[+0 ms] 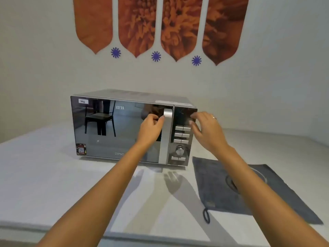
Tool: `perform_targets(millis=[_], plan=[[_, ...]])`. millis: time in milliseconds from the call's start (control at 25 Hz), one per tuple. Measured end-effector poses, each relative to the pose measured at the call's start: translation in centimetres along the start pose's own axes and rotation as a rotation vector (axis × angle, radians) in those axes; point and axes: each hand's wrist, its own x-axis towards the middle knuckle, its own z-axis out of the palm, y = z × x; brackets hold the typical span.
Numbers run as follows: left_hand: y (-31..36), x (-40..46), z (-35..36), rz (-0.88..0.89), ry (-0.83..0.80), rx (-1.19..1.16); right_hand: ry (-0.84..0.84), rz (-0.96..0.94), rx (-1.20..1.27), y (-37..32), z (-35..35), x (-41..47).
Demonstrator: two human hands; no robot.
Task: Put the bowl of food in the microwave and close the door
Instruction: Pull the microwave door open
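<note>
Standing shut on the counter [53, 175], the microwave [124, 129] has its upright handle [166, 136] under the left hand [151, 130], whose fingers curl narrowly at the handle's left edge. Right of the handle, the right hand [206, 131] hovers half-spread over the control panel [183, 138]. Right of the microwave lies a grey cloth [222, 189]; the bowl there is mostly hidden. Clear counter lies in front for the door's swing

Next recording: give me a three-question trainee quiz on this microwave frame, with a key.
1. True or false: the microwave door is shut.
2. Which hand is at the door handle? A) left hand B) right hand
3. What lies on the counter right of the microwave?

Key: 1. True. 2. A; its fingers curl at the handle's edge. 3. A dark grey cloth.
</note>
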Motion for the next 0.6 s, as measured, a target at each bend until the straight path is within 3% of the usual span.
perform_targets(millis=[160,400,600], plan=[[0.9,2.6,2.7,-0.142,0.013,-0.166,-0.067,-0.073,-0.047,0.6,2.3,5.2],[0.3,4.2,4.9,-0.182,0.008,-0.441,-0.238,-0.117,-0.152,2.2,5.7,9.3],[0.1,3.7,5.8,-0.146,-0.041,-0.494,-0.269,-0.163,-0.181,2.8,6.1,9.7]])
